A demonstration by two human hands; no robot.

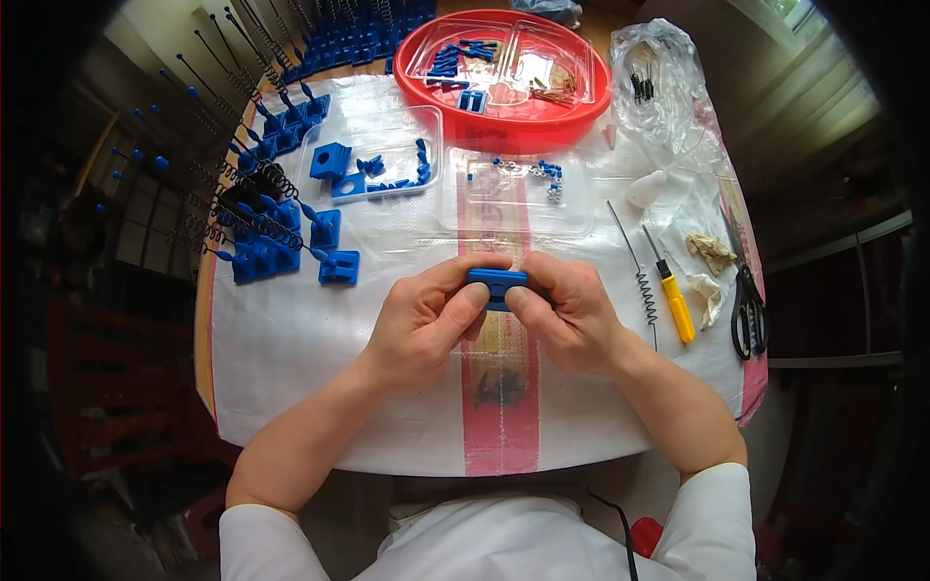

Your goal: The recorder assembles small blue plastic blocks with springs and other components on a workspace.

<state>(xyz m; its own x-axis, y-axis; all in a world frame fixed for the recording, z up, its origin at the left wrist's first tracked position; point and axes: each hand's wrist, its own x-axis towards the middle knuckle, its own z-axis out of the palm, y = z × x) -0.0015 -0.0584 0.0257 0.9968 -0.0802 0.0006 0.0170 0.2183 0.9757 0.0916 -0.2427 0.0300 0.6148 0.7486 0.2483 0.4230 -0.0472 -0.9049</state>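
Note:
Between both hands, over the middle of the table, is a small blue plastic block (497,278). My left hand (431,308) pinches its left end, thumb on the near side and fingers behind. My right hand (572,305) grips the right end the same way. Part of the block is covered by the thumbs. Just beyond the hands sits a clear shallow tray (465,215) with small blue pieces and metal rings. To its left, a clear plastic box (405,197) holds blue blocks and small blue parts.
Blue bases with black springs (262,237) crowd the left edge. A red basin (426,97) with blue and brass-coloured parts stands at the back. On the right lie a loose spring (646,295), a yellow-handled screwdriver (680,308), black scissors (747,315) and a clear plastic bag (668,107).

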